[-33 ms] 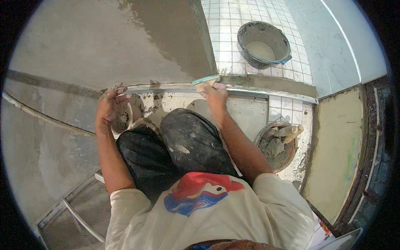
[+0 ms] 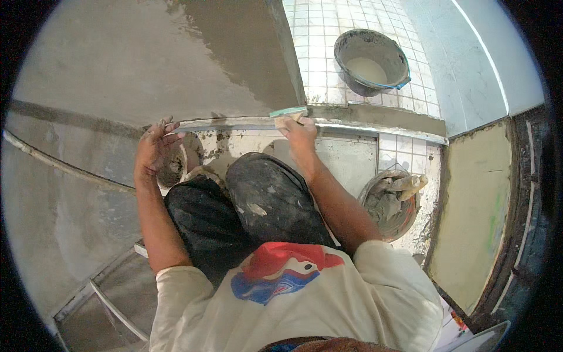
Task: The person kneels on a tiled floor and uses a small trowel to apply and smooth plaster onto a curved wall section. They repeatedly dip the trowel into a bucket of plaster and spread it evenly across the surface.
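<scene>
A long pale straightedge (image 2: 240,124) lies along the front edge of a low mortar ledge (image 2: 381,118). At its left end, my left hand (image 2: 155,146) has its fingers and thumb about the bar; the exact contact is partly hidden. My right hand (image 2: 300,136) is closed on a flat scraper (image 2: 287,112) with a green edge and a pale body. The scraper rests at the straightedge, by the corner where the plastered wall (image 2: 234,58) ends. Between my left hand and my knee sits a mortar-smeared container (image 2: 172,165), partly covered.
A black bucket (image 2: 368,88) with greyish liquid stands on white tiles (image 2: 322,53) beyond the ledge. Right of my knees is a round tub (image 2: 410,217) holding grey mortar and a pale-handled tool (image 2: 409,183). A yellowish panel (image 2: 469,217) borders the right side.
My right hand and the scraper have shifted slightly left along the straightedge. My left hand stays in place.
</scene>
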Motion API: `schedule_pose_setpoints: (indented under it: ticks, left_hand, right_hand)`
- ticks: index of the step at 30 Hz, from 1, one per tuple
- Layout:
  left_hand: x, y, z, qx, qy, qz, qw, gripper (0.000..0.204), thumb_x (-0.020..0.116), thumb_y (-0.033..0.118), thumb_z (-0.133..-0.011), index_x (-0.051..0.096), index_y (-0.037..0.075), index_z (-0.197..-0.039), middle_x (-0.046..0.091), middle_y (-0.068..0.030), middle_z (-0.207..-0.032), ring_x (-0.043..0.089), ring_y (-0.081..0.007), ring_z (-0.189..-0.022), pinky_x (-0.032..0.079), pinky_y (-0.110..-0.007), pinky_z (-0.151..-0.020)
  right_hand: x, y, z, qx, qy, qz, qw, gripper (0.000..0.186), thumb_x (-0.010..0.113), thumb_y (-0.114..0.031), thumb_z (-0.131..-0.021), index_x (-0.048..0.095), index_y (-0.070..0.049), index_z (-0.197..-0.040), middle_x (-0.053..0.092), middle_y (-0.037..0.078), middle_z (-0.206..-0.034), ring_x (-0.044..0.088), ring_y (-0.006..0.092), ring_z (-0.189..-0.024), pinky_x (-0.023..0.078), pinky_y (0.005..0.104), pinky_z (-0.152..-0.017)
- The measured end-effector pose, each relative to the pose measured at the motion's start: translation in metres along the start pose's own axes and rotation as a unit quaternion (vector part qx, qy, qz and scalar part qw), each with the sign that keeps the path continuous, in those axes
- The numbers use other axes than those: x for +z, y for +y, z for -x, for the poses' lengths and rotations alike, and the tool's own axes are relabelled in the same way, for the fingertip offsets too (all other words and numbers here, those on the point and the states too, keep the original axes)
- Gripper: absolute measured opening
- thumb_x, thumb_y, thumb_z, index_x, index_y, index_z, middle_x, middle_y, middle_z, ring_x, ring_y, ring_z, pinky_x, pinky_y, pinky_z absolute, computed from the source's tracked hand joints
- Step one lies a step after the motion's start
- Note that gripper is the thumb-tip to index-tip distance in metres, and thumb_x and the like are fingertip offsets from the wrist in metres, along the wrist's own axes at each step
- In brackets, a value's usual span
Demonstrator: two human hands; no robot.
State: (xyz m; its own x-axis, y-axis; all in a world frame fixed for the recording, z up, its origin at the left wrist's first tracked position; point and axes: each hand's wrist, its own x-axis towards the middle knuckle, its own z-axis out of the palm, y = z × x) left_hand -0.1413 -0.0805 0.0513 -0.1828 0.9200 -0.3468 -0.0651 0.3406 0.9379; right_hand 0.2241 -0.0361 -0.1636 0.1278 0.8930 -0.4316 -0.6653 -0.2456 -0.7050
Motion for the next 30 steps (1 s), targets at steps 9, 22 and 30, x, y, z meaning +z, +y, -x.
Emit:
schedule_pose_setpoints:
  ticks: [9, 22, 30]
  left_hand:
    - [-0.011, 0.001, 0.006, 0.008, 0.016, -0.012, 1.000, 0.058, 0.055, 0.031, -0.115, 0.044, -0.006, -0.159, 0.065, -0.0238, -0.145, 0.073, -0.0371, -0.115, 0.059, -0.052, -0.101]
    - [-0.006, 0.004, 0.005, 0.004, 0.012, -0.007, 1.000, 0.059, 0.057, 0.034, -0.114, 0.047, -0.006, -0.158, 0.066, -0.0234, -0.143, 0.072, -0.0380, -0.116, 0.058, -0.051, -0.103]
    - [0.001, 0.006, 0.006, 0.012, 0.020, -0.032, 0.999, 0.058, 0.057, 0.033, -0.114, 0.048, -0.005, -0.156, 0.066, -0.0226, -0.142, 0.072, -0.0370, -0.114, 0.058, -0.052, -0.101]
  right_hand:
    - [0.071, -0.027, -0.018, -0.150, 0.015, 0.010, 0.988, 0.041, 0.079, -0.012, -0.095, 0.053, 0.006, -0.121, 0.066, 0.018, -0.112, 0.072, 0.0242, -0.094, 0.062, 0.0357, -0.073]
    - [0.162, -0.088, 0.077, -0.385, -0.070, 0.181, 0.902, 0.040, 0.085, -0.013, -0.089, 0.053, 0.000, -0.109, 0.066, 0.017, -0.102, 0.070, 0.0241, -0.089, 0.057, 0.0399, -0.070]
    - [0.112, -0.075, 0.010, -0.158, -0.041, 0.031, 0.986, 0.040, 0.078, -0.002, -0.096, 0.047, 0.008, -0.121, 0.065, 0.019, -0.117, 0.075, 0.0252, -0.099, 0.072, 0.0340, -0.079]
